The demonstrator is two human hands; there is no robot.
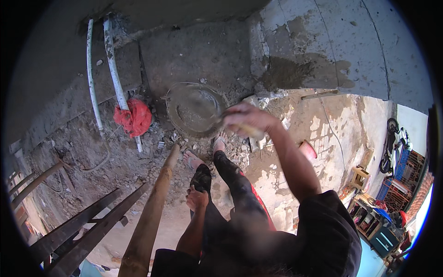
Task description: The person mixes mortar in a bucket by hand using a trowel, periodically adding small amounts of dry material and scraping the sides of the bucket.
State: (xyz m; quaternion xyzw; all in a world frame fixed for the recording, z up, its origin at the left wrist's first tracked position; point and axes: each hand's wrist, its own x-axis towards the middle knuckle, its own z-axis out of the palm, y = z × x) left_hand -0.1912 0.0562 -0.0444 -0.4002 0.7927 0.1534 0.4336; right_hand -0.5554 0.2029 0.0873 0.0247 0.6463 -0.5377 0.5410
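Right hand (248, 119): curled around a blurred pale tool (251, 131)
Left hand (197, 199): fingers bent against the leg (202, 177); cannot tell its hold
Basin (175, 118): just left of the right hand

The right hand (247, 117) was blurred, as was the pale object (251, 131) at its palm, so that neither the object's kind nor the finger closure could be resolved, while the left hand's (197, 199) contact with the trouser leg (202, 177) was too small to read. The red bag (133, 117) concealed a stretch of the thicker pipe (113, 67). The lower edge cut off the pole (154, 198), and individual items in the clutter (385, 226) were too small to identify.
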